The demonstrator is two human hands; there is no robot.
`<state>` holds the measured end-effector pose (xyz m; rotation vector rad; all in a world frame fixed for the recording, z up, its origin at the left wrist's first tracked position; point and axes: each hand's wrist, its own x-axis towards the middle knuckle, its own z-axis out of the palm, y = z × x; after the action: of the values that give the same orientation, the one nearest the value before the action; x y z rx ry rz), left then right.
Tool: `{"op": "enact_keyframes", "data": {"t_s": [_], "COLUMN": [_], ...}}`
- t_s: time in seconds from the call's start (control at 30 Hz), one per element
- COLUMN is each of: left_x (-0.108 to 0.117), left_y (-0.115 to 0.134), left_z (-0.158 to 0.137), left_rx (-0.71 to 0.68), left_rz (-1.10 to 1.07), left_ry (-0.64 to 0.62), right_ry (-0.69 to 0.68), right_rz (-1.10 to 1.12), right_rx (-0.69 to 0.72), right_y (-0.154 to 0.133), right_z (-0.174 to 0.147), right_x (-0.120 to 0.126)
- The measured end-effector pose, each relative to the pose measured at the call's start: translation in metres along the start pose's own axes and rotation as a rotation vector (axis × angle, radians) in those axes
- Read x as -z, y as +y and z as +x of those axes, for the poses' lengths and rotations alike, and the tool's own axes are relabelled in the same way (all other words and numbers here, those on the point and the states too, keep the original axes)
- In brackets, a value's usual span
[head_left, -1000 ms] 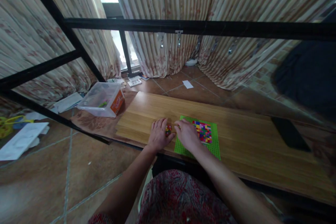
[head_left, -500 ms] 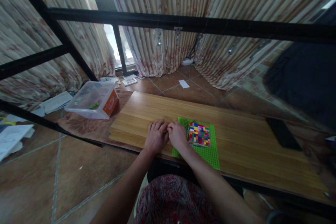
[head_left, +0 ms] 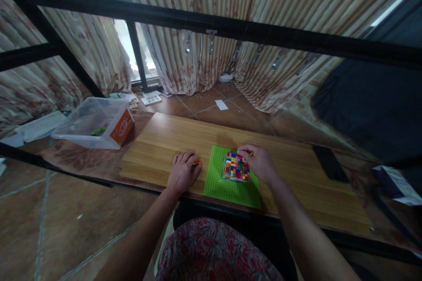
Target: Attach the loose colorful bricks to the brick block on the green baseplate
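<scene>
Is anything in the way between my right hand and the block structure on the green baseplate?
Nothing visible: the right hand is at the far right corner of the block structure; contact is unclear. The left hand, beside small blocks, is left of the green baseplate, out of that path.

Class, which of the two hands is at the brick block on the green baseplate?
The right hand: its fingers are at the far right corner of the block. The left hand lies left of the baseplate, by small bricks.
</scene>
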<state>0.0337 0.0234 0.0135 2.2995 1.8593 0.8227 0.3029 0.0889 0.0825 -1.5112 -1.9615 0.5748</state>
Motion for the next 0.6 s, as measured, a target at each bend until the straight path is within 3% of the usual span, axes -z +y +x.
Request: {"op": "enact_keyframes", "data": {"t_s": [0.2,0.6], "left_x": [0.000,-0.003], "left_y": [0.000,-0.002], "left_z": [0.000,-0.001], "left_rx": [0.002,0.003], "left_rz": [0.002,-0.027], "left_ry": [0.001,0.022], "right_ry": [-0.113,-0.233], "right_rz": [-0.097,-0.210], "right_rx": [0.049,0.090], "right_y": [0.003,-0.001], "right_z": [0.006,0.013], "right_x": [-0.008,-0.002]}}
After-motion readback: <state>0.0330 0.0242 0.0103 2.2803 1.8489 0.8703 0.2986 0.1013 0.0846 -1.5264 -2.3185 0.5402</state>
